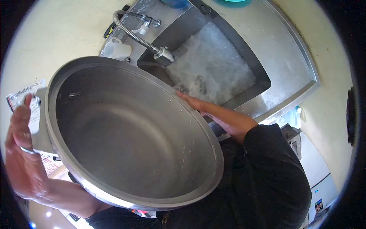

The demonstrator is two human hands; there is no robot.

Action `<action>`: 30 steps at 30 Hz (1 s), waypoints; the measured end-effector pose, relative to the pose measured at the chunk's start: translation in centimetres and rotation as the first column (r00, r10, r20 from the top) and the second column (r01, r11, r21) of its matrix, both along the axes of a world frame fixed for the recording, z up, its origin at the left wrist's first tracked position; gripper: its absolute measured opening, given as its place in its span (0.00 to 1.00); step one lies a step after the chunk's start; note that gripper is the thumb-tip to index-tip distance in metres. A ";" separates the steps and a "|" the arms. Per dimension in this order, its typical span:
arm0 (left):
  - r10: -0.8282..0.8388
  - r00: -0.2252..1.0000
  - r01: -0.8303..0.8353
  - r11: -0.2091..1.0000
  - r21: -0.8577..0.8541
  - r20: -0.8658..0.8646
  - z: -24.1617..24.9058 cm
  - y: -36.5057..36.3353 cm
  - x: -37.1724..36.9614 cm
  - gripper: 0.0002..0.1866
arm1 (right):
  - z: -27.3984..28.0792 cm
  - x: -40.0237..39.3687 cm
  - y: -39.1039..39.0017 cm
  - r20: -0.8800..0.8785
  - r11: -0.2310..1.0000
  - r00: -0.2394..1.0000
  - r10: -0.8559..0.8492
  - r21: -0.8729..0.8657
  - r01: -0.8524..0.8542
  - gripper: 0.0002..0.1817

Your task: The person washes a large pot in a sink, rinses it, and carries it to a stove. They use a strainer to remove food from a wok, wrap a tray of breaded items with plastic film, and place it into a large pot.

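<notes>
A large grey metal pot (141, 152) is tilted on its side, its wide mouth facing me and its inside holding nothing that I can see. White specks of foam or residue cling to the inner wall at the right. My left hand (26, 160), wet and with a ring, is at the handle (44, 133) on the pot's left side, fingers upward. My right hand (190, 102) lies against the outer wall on the far side, its fingers partly hidden by the rim. Between them the two hands hold the pot up in front of the sink.
Beyond the pot, a sink (263, 82) contains cloudy, foamy water. Over it hangs a flexible metal faucet (164, 56). A white jug (117, 49) stands left of the sink, and a steel drainboard (278, 42) extends right. Printed paper (26, 95) shows at the far left.
</notes>
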State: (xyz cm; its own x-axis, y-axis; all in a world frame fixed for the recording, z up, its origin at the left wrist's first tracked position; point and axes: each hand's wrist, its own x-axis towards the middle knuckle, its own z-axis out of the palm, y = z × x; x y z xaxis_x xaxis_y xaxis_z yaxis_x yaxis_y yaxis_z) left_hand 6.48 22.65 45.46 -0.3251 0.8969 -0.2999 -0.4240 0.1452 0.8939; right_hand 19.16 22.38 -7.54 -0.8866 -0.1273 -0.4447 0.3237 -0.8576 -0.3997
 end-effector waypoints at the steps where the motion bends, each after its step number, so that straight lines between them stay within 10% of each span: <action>1: 0.047 0.998 -0.048 0.998 -0.029 -0.043 0.4 -1.3 0.0 0.55 | -0.1 0.0 0.1 0.013 0.999 0.999 -0.029 0.044 0.028 0.47; 14: 0.353 0.936 -0.347 0.927 0.139 -0.016 -0.5 -21.2 -1.7 0.60 | 1.5 -0.4 10.4 0.200 0.877 0.973 -0.115 0.481 0.005 0.50; 30: 0.358 0.889 -0.381 0.924 0.027 0.287 -19.0 -18.6 -6.6 0.59 | 16.0 9.7 26.0 0.284 0.382 0.790 -0.544 0.922 -0.068 0.53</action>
State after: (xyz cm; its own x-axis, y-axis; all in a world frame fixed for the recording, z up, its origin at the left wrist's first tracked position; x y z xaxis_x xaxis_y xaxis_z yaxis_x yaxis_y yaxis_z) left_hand -0.15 4.09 26.50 -0.5537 0.7525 -0.3565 -0.6607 -0.1364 0.7382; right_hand 28.90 48.43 8.43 -0.4204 0.7660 -0.4863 0.5578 -0.2046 -0.8044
